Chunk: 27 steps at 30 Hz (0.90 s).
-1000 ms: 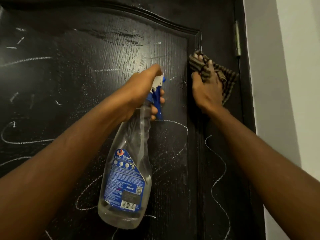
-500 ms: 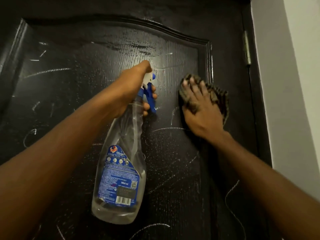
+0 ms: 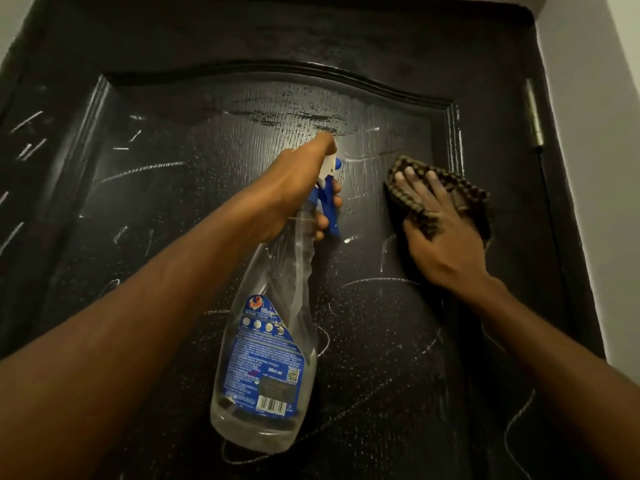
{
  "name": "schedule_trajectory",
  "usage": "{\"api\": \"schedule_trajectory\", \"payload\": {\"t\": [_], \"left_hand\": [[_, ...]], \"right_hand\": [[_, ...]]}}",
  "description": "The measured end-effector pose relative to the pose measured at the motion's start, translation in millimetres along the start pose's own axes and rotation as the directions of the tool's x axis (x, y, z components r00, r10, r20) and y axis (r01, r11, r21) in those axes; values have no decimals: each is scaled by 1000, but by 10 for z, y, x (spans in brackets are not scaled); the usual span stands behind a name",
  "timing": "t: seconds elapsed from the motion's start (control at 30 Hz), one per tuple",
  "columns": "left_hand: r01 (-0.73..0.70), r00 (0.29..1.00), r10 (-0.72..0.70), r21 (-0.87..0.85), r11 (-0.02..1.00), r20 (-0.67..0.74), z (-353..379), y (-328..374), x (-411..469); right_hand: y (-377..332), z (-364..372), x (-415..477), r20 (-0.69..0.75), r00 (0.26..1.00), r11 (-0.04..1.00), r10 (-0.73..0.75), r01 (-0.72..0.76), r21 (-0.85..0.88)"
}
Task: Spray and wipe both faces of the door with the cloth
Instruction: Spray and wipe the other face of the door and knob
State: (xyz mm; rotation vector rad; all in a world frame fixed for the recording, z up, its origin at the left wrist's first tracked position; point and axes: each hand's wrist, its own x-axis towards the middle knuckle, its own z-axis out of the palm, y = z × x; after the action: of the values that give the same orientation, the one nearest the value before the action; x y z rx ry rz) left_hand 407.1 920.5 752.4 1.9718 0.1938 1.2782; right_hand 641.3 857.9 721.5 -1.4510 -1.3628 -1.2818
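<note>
Against the dark door (image 3: 173,237), toward three o'clock of its raised panel, the right hand (image 3: 440,233) presses the checked cloth (image 3: 462,192) flat, fingers straight and spread. At the cloth's nine o'clock, the left hand (image 3: 298,188) grips the spray bottle (image 3: 273,341), fingers curled round its neck.

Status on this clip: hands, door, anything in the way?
Left hand grips spray bottle, aimed at door. Right hand presses checked cloth flat on its panel. White scribbles unwiped; nothing in the way.

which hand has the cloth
The right hand, pressing the checked cloth flat against the door; the left hand grips the spray bottle.
</note>
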Motion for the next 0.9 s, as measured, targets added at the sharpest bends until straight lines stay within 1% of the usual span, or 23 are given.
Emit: {"api": "schedule_trajectory", "payload": {"t": [0.07,0.13,0.17,0.2,0.23,0.3,0.4,0.47,0.53,0.57,0.6,0.63,0.7,0.73,0.83,0.9], "left_hand": [[-2,1000,2,10,1000,-1,-37,0,-15],[-10,1000,10,31,999,-7,-103,-3,-37],[-14,1000,14,33,999,-8,-150,-7,-49],[-21,1000,22,26,999,-14,-208,-13,-58],[-35,999,36,9,999,-27,-274,-20,-60],[-69,996,67,-41,997,-53,-423,-32,-58],[-88,994,78,-130,988,-80,-617,-59,-85],[-90,991,74,-152,984,-111,-708,-87,-108],[-93,989,74,-149,984,-128,-786,-112,-129],[-91,989,72,-149,985,-129,-823,-124,-137],[-87,990,69,-147,985,-123,-857,-132,-149],[-81,991,65,-143,986,-116,-892,-145,-162],[-66,994,53,-132,989,-98,-959,-181,-184],[-55,995,44,-123,991,-91,-983,-202,-188],[-28,998,21,-104,994,-62,-1023,-237,-201],[-25,998,19,-110,994,-55,-1022,-246,-199]], "right_hand": [[-56,-23,97,-75,990,993,121,-120,11],[-170,-82,390,-82,954,955,289,-281,96],[-218,-104,593,-90,935,934,344,-331,134],[-275,-116,787,-101,928,929,359,-345,132],[-338,-126,957,-105,937,942,332,-324,87],[-473,-89,1197,-87,976,978,200,-204,-40],[-653,86,1241,26,1000,992,3,1,-124],[-720,199,1026,137,977,969,-166,187,-161],[-654,299,678,239,922,923,-303,346,-166],[-588,333,485,252,904,904,-346,393,-167],[-520,339,306,233,902,899,-363,405,-165],[-445,324,172,192,921,917,-338,368,-156],[-355,234,125,90,981,974,-174,185,-134],[-357,189,198,44,995,987,-87,92,-131],[-517,108,656,-64,990,984,126,-133,-115],[-715,108,1000,-84,973,971,213,-221,-94]]}}
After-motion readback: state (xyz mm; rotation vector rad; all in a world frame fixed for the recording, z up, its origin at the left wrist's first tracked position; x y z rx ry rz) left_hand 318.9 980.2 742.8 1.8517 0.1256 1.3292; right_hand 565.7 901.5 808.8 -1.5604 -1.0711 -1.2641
